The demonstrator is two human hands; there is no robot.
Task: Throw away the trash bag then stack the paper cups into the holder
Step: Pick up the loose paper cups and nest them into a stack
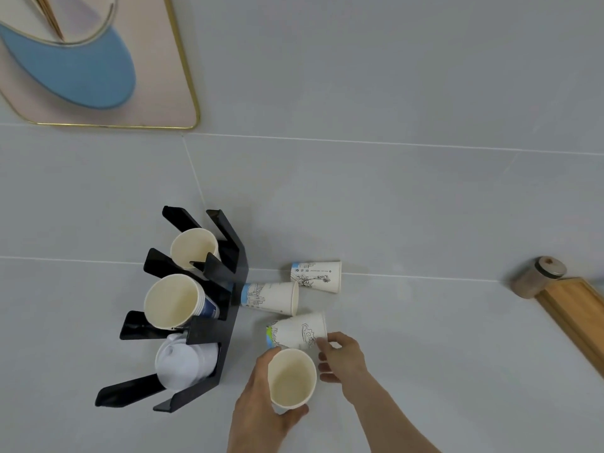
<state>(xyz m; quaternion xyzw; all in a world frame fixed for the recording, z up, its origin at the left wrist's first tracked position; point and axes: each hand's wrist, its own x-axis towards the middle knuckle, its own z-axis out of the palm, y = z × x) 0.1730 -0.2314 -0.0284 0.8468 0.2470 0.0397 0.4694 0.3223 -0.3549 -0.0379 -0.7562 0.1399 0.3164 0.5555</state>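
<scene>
A black cup holder (228, 286) stands at centre left, with a single paper cup (194, 248) in its upper slot, a stack of cups (173, 302) in the middle slot and white lids (183, 364) in the lower slot. My left hand (258, 407) grips an upright paper cup (291, 379), mouth towards me. My right hand (340, 358) touches the rim of a cup with a green-blue print (297, 330) lying on its side. Two more cups (271, 297) (317, 276) lie on their sides behind it. No trash bag is visible.
A wooden tray (578, 315) with a round-lidded jar (536, 277) beside it sits at the right edge. A pink gold-rimmed panel with a blue shape (98, 76) occupies the top left. The grey surface (392, 207) has thin seams.
</scene>
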